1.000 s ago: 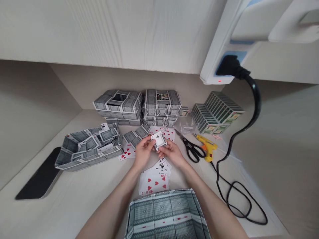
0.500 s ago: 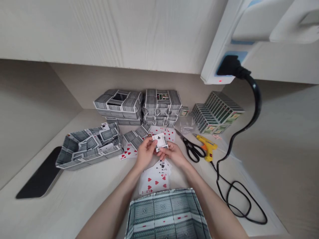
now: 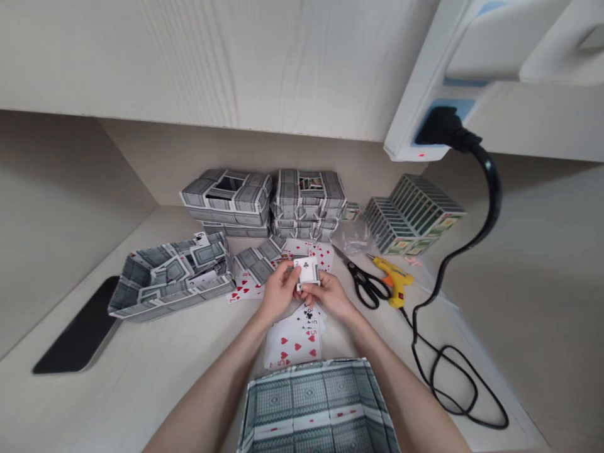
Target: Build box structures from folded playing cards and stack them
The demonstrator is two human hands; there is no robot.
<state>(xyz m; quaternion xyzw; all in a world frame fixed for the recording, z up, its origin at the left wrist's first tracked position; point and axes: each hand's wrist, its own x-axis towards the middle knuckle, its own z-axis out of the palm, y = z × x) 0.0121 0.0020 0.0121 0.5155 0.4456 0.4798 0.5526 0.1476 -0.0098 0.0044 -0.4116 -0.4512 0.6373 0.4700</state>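
Both my hands meet over the table, holding a small white playing card with a club (image 3: 306, 271), folded or bent along its edges. My left hand (image 3: 280, 291) pinches its left side, and my right hand (image 3: 330, 296) holds its lower right side. Beneath my hands lies a loose spread of playing cards (image 3: 292, 345) showing hearts and clubs. More red-suited cards (image 3: 321, 255) lie just beyond my hands. Nearest my body stands an open box built from grey-backed cards (image 3: 316, 409).
A shallow card-built tray (image 3: 170, 277) sits to the left, behind it stacked card structures (image 3: 226, 198). To the right lie black-handled scissors (image 3: 364, 285), a yellow glue gun (image 3: 394, 277), a block of card decks (image 3: 413, 217) and a black cable (image 3: 453, 377).
The club card has turned from tilted to nearly upright between my fingers and sits a little lower and to the right. Both hands have closed in around it.
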